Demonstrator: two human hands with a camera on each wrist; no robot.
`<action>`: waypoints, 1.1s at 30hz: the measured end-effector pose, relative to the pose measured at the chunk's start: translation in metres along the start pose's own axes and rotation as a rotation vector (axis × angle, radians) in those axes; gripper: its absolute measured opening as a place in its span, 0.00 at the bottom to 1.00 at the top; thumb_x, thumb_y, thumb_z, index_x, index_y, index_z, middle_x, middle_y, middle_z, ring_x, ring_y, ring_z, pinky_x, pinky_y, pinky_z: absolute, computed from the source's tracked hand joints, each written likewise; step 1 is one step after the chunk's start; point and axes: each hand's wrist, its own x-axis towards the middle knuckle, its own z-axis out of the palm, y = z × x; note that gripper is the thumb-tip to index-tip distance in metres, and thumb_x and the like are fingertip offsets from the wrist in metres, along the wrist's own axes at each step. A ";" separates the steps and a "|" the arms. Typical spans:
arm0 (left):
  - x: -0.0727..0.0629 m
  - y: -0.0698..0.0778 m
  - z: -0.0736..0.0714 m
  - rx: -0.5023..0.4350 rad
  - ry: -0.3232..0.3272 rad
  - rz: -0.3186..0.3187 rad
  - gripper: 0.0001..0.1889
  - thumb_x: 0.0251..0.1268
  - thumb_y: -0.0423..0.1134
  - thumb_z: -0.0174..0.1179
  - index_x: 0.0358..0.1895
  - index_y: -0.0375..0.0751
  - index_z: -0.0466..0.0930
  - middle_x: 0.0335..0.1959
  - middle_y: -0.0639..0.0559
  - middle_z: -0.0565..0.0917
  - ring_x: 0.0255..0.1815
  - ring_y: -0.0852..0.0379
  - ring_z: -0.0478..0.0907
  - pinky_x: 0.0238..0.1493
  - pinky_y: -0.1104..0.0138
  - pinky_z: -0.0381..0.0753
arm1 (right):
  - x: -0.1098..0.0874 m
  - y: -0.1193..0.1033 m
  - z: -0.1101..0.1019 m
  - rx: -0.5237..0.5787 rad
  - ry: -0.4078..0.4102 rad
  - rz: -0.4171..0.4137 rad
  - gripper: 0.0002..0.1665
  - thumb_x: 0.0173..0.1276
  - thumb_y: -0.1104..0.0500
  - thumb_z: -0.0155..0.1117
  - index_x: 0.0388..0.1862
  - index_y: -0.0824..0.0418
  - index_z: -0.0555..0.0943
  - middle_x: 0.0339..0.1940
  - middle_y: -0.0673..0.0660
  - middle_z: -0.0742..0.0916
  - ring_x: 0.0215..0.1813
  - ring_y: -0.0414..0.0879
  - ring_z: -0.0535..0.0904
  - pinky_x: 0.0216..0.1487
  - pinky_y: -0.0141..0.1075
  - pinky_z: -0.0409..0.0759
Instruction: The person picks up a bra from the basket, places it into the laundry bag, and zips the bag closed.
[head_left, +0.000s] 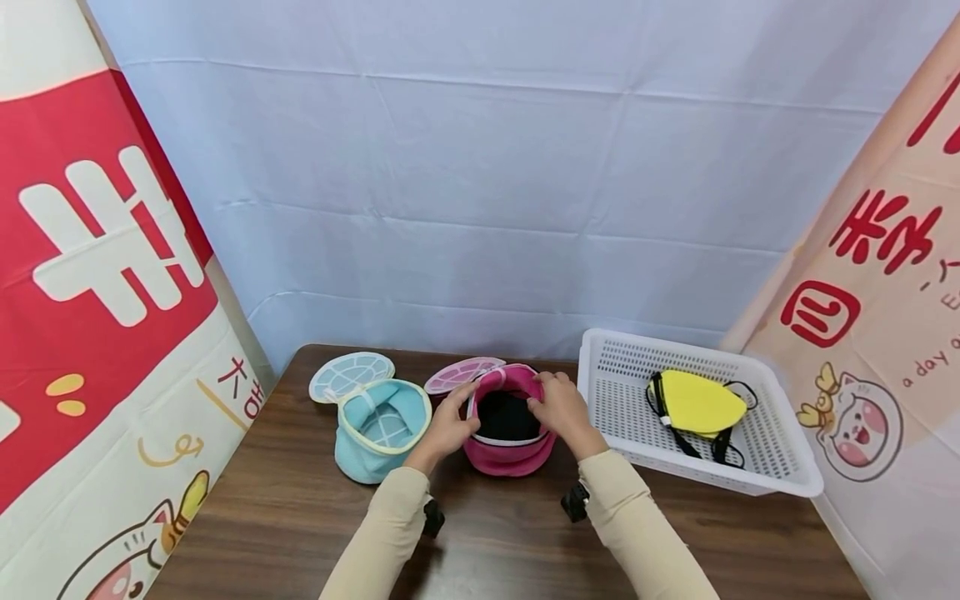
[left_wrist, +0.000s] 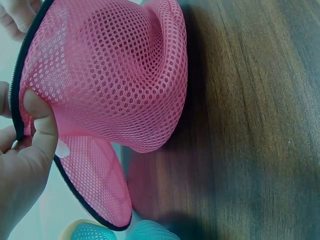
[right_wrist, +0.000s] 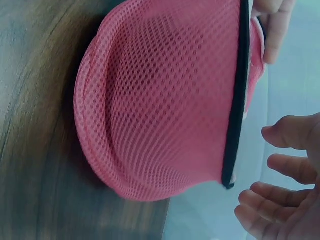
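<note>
A pink mesh laundry bag with a black-edged zip rim stands upright on the table, its round lid folded back to the left. Something black lies inside; its kind cannot be told. My left hand pinches the rim on the left, thumb outside and fingers behind. On the right side is my right hand; in the right wrist view its loosely bent fingers are apart from the rim. Left of the pink bag stands a turquoise mesh bag, its lid also laid back.
A white perforated basket stands at the right of the brown wooden table. In it lies a yellow cup-shaped piece with black straps. A pale cloth hangs behind the table, and printed cloths hang at both sides.
</note>
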 end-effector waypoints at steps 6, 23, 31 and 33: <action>0.001 -0.002 0.000 -0.023 0.003 0.021 0.33 0.52 0.21 0.55 0.67 0.34 0.64 0.66 0.43 0.64 0.66 0.52 0.58 0.58 0.57 0.62 | 0.004 0.011 0.002 0.076 0.024 -0.001 0.23 0.56 0.60 0.67 0.50 0.70 0.77 0.43 0.68 0.80 0.45 0.60 0.76 0.45 0.50 0.74; 0.002 -0.003 0.001 -0.017 -0.019 0.013 0.32 0.54 0.22 0.53 0.66 0.40 0.67 0.66 0.45 0.65 0.65 0.52 0.59 0.56 0.57 0.66 | 0.034 0.029 0.005 0.270 -0.045 -0.001 0.21 0.63 0.62 0.61 0.52 0.73 0.76 0.48 0.68 0.81 0.52 0.61 0.75 0.52 0.51 0.70; 0.002 -0.004 -0.001 -0.025 -0.047 0.053 0.31 0.53 0.21 0.52 0.65 0.38 0.68 0.65 0.44 0.66 0.60 0.52 0.62 0.47 0.60 0.66 | 0.043 0.029 0.008 0.356 -0.117 0.046 0.21 0.67 0.60 0.57 0.55 0.71 0.75 0.51 0.68 0.80 0.55 0.61 0.73 0.54 0.51 0.68; 0.001 -0.004 -0.001 -0.033 -0.055 0.049 0.31 0.54 0.21 0.52 0.65 0.38 0.68 0.65 0.44 0.66 0.59 0.52 0.62 0.45 0.60 0.66 | 0.045 0.028 0.009 0.389 -0.138 0.061 0.21 0.67 0.60 0.56 0.56 0.70 0.75 0.52 0.68 0.79 0.56 0.61 0.72 0.55 0.51 0.68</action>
